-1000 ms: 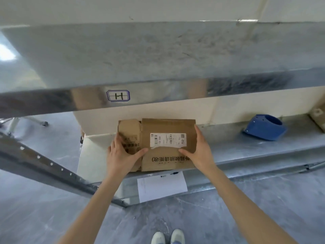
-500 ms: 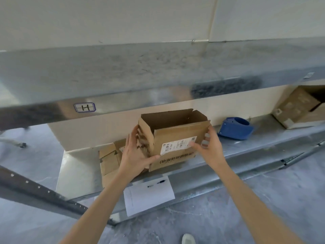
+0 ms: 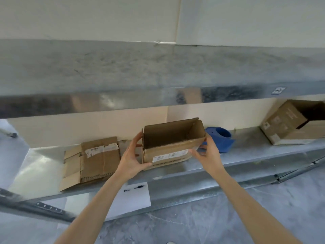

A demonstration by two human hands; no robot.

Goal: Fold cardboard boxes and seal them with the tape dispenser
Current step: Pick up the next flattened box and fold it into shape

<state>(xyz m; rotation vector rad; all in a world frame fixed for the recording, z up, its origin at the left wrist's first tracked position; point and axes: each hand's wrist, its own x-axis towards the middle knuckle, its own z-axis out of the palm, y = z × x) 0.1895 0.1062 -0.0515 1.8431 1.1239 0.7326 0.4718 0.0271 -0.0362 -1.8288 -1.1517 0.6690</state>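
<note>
A small brown cardboard box [image 3: 173, 145], opened into a rectangular tube with its open side facing me, is held just above the metal shelf [image 3: 237, 155]. My left hand [image 3: 131, 159] grips its left end, thumb under the lower front corner and fingers behind the edge. My right hand [image 3: 206, 153] grips the right end, thumb on the front face near the white label. Just behind the box's right end sits the blue tape dispenser [image 3: 219, 139] on the shelf.
Flattened cardboard boxes [image 3: 93, 159] lie on the shelf to the left. A larger open carton [image 3: 290, 124] lies on its side at the right. An upper metal shelf [image 3: 158, 71] overhangs. A white paper sheet [image 3: 135, 196] hangs on the shelf's front edge.
The flat box has been lifted off the stack and opened into a tube. Both hands carried it to the right, toward the tape dispenser, and the flattened boxes beneath are now uncovered.
</note>
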